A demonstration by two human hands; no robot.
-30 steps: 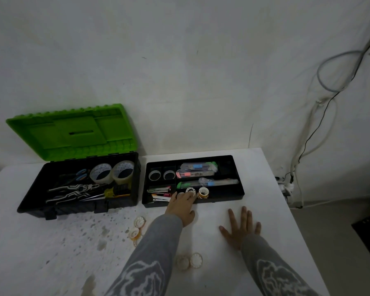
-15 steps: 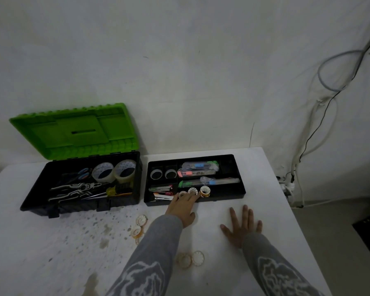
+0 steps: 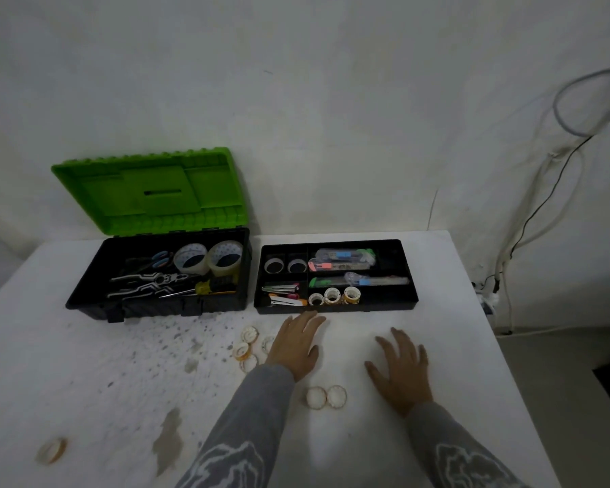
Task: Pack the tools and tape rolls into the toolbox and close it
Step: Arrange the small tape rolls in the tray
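Toolbox: I see a black plastic toolbox (image 3: 155,308) at the back left of the tabletop (image 3: 85,382). Its ribbed green lid (image 3: 155,195) stands open against the wall.
In the toolbox: two big tape rolls (image 3: 208,258), pale and glossy, stand side by side at the back right. Blue-handled scissors (image 3: 161,258) lie left of them. Black-and-white pliers (image 3: 145,281) and a yellow-handled screwdriver (image 3: 205,288) lie in front.
Tray: a shallow black divided tray (image 3: 384,306) sits on the tabletop just right of the toolbox, apart from it.
In the tray: three small rolls (image 3: 331,296) with white and orange toothed cores stand in a row in the front strip. Two dark rings (image 3: 285,265) fill the small back-left cells. Clear packs (image 3: 342,260) with blue, pink and green parts lie in the long cells. The red and orange bits at the front left are too small for me to name.
Loose rolls: a cluster (image 3: 247,343) lies just left of the left hand, a pair (image 3: 326,397) lies touching between my two arms, and a lone ring (image 3: 52,450) lies flat near the front left.
Left hand (image 3: 294,346): palm down with the fingers straight and released, grasping nothing. The tips are just short of the tray's front wall.
Right hand (image 3: 400,371): flat on the tabletop with the fingers spread and relaxed, holding nothing.
Tabletop surface: white and matte, with dark speckles and brownish stains on the left half.
Sleeves (image 3: 247,434): grey fabric with a pale printed pattern.
Cables (image 3: 543,206): thin grey and black lines loop down the wall at the right.
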